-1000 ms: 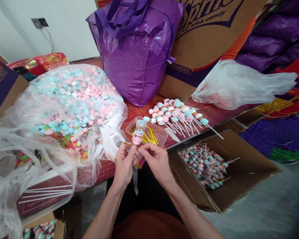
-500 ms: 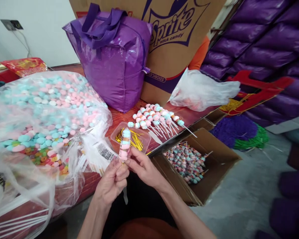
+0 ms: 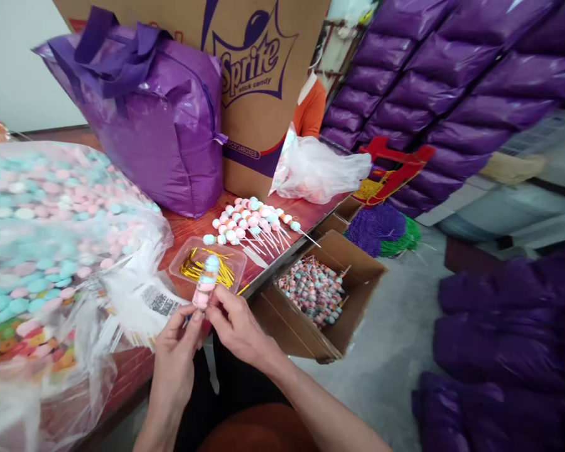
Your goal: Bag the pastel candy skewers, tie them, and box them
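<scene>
Upright between my hands is a candy skewer [image 3: 205, 282] of pink and blue candies in a clear wrapper. My left hand [image 3: 181, 342] is closed around its lower end, where the fingers hide the stick. From the other side, the fingertips of my right hand [image 3: 233, 323] pinch the wrapper's base. Just behind the skewer stands a clear plastic tray [image 3: 175, 267] with gold twist ties [image 3: 221, 271]. Beyond it, a pile of unwrapped candy skewers [image 3: 252, 220] lies on the red table, white sticks pointing toward me.
A large clear bag of candies [image 3: 51, 213] fills the left side, beside a packet of white sticks [image 3: 141, 301]. Below the table edge at right sits a cardboard box [image 3: 358, 307] of wrapped skewers. Behind stand a purple bag [image 3: 169, 138] and a Sprite carton [image 3: 258, 119].
My view has turned to the right, so the scene sits further left. Both hands keep hold of the candy skewer, their fingers slightly shifted at the wrapper's base.
</scene>
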Available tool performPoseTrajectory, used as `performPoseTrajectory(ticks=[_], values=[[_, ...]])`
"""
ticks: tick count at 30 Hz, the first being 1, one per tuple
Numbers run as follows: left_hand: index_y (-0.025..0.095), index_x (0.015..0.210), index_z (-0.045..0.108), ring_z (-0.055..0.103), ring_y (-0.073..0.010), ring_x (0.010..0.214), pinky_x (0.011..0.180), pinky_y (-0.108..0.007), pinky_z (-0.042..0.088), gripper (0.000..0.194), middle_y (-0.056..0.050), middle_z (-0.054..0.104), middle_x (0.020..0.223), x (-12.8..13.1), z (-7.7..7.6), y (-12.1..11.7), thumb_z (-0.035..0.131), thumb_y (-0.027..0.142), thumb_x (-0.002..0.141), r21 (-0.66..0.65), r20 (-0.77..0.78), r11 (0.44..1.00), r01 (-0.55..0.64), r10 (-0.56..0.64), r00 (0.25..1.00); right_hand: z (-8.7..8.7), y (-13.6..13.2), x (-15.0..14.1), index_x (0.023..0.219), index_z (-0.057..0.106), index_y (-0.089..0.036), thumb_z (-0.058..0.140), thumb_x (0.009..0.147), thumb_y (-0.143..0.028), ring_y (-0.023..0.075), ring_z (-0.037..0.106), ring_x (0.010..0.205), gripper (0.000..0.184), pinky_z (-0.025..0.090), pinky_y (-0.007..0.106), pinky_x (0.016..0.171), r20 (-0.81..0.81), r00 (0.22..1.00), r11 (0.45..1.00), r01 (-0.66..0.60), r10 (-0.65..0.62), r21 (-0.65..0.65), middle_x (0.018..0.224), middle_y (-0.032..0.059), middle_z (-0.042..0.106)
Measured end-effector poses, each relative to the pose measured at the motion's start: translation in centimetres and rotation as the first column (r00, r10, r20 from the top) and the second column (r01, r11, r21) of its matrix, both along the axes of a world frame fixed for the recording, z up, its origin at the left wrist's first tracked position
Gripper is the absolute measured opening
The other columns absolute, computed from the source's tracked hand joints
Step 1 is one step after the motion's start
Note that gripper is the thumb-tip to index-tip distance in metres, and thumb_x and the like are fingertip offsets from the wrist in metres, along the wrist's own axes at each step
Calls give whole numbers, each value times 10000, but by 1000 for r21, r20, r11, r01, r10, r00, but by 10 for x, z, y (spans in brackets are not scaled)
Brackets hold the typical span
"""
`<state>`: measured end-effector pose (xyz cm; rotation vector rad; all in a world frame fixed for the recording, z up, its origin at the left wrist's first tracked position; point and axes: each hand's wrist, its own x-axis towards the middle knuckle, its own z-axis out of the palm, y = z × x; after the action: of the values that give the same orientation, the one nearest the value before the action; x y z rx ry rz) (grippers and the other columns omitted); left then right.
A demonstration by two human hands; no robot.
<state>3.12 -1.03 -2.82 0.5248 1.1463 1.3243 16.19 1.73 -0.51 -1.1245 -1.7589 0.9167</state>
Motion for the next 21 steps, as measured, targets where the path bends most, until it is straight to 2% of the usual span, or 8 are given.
performPoseTrajectory(ticks=[3,6,10,14,16,18,21], values=[[113,796,694,375,-9,464,415,-117,347,366,31,559,642,-1,5,11,935,239,551,-139,263,989,44,-5,965,-5,-5,6,917,572,-202,396,988,-160,140,614,778,194,505,255,751,23,1000,990,6,-9,138,840,16,643],[93,746,673,361,7,435,369,-97,307,394,57,510,608,4,11,19,947,130,465,-221,357,975,31,52,933,-11,-7,12,1151,638,-199,368,1020,-154,166,660,993,303,528,293,876,117,993,944,-18,-22,330,1072,82,710],[105,741,661,392,2,434,365,-97,344,345,60,520,622,12,12,20,916,89,509,-212,415,977,31,62,908,-16,-2,20,1115,703,-210,460,1005,-186,182,675,856,267,552,330,792,256,960,865,-34,-111,501,1015,83,743],[125,780,671,413,0,442,384,-95,373,306,57,554,646,21,13,13,903,140,582,-161,450,984,82,-1,893,-18,1,19,987,707,-185,475,995,-183,191,657,784,232,534,337,721,235,955,807,10,-184,591,907,95,735],[141,797,682,438,-5,455,411,-98,401,317,60,573,654,26,13,11,911,162,580,-143,423,989,46,19,906,-19,0,13,934,680,-169,459,992,-178,204,638,785,229,521,347,729,227,947,802,50,-227,595,858,103,711],[161,836,703,538,-36,536,496,-125,483,325,39,640,728,29,13,12,912,187,588,-159,375,987,19,43,926,-19,-3,6,881,637,-170,412,991,-172,209,606,765,250,505,355,730,214,933,830,133,-290,542,809,98,672],[174,884,731,665,-133,794,694,-206,572,332,-29,716,919,31,11,16,904,244,610,-160,324,985,58,-3,946,-13,-10,2,834,561,-195,391,985,-187,187,567,751,227,487,329,730,124,940,909,265,-318,321,804,65,620]])
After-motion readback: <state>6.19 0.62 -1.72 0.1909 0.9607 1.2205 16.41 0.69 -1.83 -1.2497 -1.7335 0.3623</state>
